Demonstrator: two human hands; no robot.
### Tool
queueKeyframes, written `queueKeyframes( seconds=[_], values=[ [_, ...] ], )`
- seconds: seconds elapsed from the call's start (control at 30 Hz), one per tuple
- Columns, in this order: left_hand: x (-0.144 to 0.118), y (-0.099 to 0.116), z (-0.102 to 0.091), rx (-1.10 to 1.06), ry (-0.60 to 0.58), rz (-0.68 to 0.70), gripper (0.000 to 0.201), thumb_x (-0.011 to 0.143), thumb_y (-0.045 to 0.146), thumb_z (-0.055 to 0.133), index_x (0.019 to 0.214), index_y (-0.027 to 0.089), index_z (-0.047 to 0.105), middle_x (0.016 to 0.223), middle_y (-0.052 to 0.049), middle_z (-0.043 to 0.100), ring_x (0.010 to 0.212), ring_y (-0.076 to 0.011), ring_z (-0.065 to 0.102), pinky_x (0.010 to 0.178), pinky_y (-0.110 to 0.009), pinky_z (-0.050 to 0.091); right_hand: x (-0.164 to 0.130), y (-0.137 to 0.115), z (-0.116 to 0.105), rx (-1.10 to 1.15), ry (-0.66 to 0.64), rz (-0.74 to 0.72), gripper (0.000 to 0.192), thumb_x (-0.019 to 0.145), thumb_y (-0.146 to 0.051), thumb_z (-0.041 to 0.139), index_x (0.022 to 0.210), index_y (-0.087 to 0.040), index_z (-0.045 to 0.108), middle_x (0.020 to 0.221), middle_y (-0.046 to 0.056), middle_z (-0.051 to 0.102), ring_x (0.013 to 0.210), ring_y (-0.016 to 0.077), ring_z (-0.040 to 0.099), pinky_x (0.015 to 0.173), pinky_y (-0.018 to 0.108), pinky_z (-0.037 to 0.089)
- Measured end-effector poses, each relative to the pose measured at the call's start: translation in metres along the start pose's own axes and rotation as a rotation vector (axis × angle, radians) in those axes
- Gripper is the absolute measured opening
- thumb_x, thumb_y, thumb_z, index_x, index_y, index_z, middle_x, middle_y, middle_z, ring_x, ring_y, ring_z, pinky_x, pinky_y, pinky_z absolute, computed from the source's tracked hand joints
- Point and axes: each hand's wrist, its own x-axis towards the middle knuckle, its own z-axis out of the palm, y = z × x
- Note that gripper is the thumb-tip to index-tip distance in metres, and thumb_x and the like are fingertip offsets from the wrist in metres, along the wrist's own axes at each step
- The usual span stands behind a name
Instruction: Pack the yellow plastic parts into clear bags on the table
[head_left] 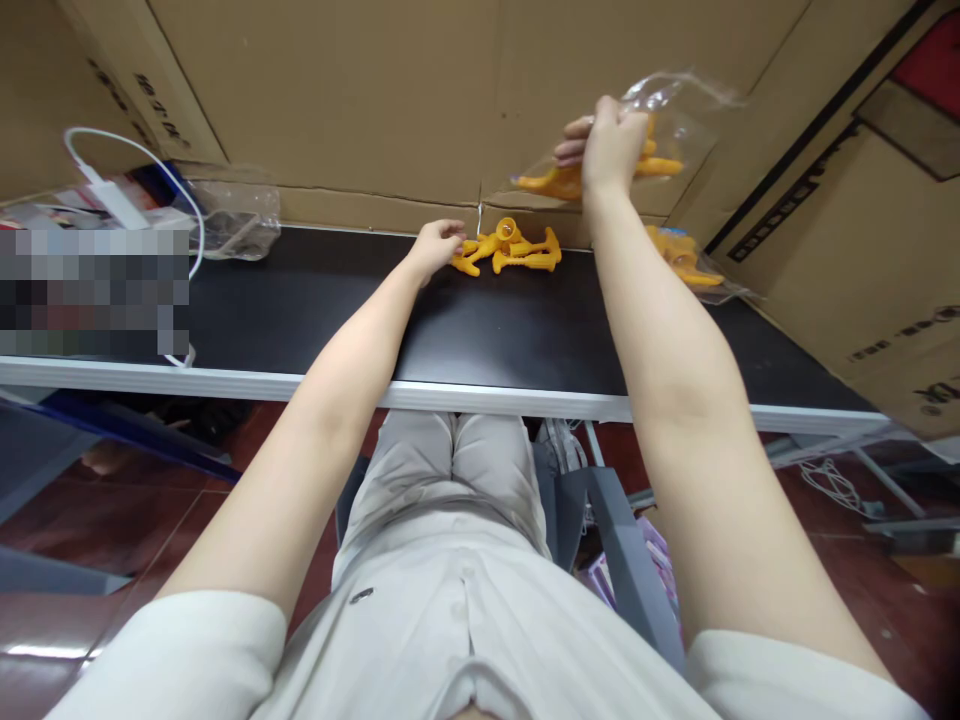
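My left hand (439,248) rests low over the black table, fingers curled at the left end of an orange plastic piece (469,262). More orange plastic pieces (529,252) lie against it on the right, one with a round cup-like end facing up. Raised above the table, my right hand (611,150) grips a clear plastic bag (697,115) that has orange plastic parts inside. Part of the bag is hidden behind that hand. A second clear bag of orange pieces (686,258) lies on the table beyond my right forearm.
Cardboard walls (360,100) close off the back and right of the black table (315,300). At the left are a white cable (196,215), a white plug (120,203) and a crumpled clear bag (240,220), beside a blurred-out patch. A metal edge (510,400) runs along the front.
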Motion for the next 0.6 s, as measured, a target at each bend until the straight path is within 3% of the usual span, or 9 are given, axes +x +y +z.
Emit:
queueKeyframes(
  seconds=[0.1,0.23,0.3,0.4,0.5,0.6],
  values=[
    [-0.001,0.001,-0.002,-0.075,0.017,-0.066,0.064,0.092,0.007,0.069,0.154,0.021,0.061,0.148,-0.015,0.070,0.140,-0.0402,0.071,0.118,-0.056,0.059,-0.033,-0.024,0.023,0.270,-0.119,0.092,0.057,0.119,-0.009,0.029,0.069,-0.016,0.055,0.056,-0.005,0.062,0.045,0.0077,0.061,0.051,0.020,0.053],
    [-0.001,0.006,-0.006,-0.185,0.045,-0.104,0.100,0.086,0.014,0.080,0.174,0.033,0.037,0.147,-0.014,0.069,0.134,-0.0380,0.075,0.113,-0.052,0.064,-0.066,-0.030,0.036,0.463,-0.303,0.229,0.058,0.122,-0.020,0.024,0.077,-0.014,0.060,0.055,-0.004,0.064,0.050,0.0075,0.062,0.061,0.021,0.058],
    [-0.003,0.008,-0.010,-0.204,0.040,-0.091,0.097,0.085,0.016,0.082,0.171,0.031,0.039,0.144,-0.014,0.072,0.137,-0.0386,0.073,0.114,-0.051,0.064,-0.074,-0.026,0.038,0.442,-0.387,0.269,0.057,0.121,-0.019,0.022,0.078,-0.017,0.059,0.053,-0.003,0.062,0.050,0.0081,0.058,0.062,0.022,0.056],
    [-0.003,0.008,-0.017,-0.208,0.044,-0.035,0.074,0.089,0.017,0.077,0.159,0.025,0.054,0.144,-0.014,0.073,0.145,-0.0391,0.067,0.118,-0.050,0.061,-0.076,-0.012,0.040,0.309,-0.497,0.316,0.056,0.117,-0.019,0.024,0.074,-0.023,0.059,0.054,0.001,0.063,0.058,0.0124,0.062,0.078,0.028,0.061],
    [0.005,0.002,-0.022,-0.234,0.100,0.010,0.069,0.093,0.022,0.076,0.158,0.027,0.055,0.144,-0.012,0.074,0.145,-0.0369,0.068,0.119,-0.051,0.060,-0.065,0.017,0.042,0.181,-0.561,0.335,0.045,0.110,-0.039,0.039,0.074,-0.030,0.065,0.061,0.007,0.070,0.086,0.0239,0.076,0.100,0.041,0.064],
    [0.019,-0.011,-0.025,-0.193,0.157,0.066,0.079,0.095,0.031,0.081,0.165,0.036,0.046,0.151,-0.010,0.069,0.143,-0.0379,0.069,0.117,-0.057,0.060,-0.051,0.054,0.046,0.214,-0.513,0.237,0.040,0.085,-0.068,0.057,0.068,-0.033,0.064,0.070,0.008,0.076,0.103,0.0302,0.078,0.112,0.050,0.058]
  ],
)
